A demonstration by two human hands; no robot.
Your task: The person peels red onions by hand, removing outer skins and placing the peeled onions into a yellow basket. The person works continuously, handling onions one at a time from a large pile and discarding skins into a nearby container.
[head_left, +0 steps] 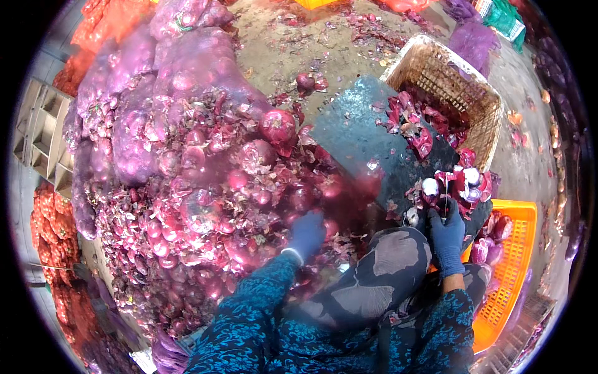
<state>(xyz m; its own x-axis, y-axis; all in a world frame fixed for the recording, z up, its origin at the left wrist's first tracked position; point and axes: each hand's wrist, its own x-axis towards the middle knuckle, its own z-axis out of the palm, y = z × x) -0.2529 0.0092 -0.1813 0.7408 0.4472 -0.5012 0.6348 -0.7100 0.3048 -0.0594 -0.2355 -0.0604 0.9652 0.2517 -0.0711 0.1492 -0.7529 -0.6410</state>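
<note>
A wide heap of red onions (205, 210) and loose dry skins lies before me. My left hand (309, 233), in a blue glove, reaches down into the heap, and its fingers are blurred against the onions there. In another blue glove, my right hand (447, 236) grips a knife (447, 191) with its thin blade pointing away from me. Close to that blade sit a cut onion (430, 187) with a white face and a sliced piece (473, 195) showing rings. They rest among skins on a dark board (390, 187).
Beyond the board stands a dirty white plastic crate (476, 93) with onion skins inside. An orange basket (518, 262) at my right holds several onions. Full purple mesh sacks (196, 65) stand on the far left. One onion (305, 81) lies on the floor (271, 42).
</note>
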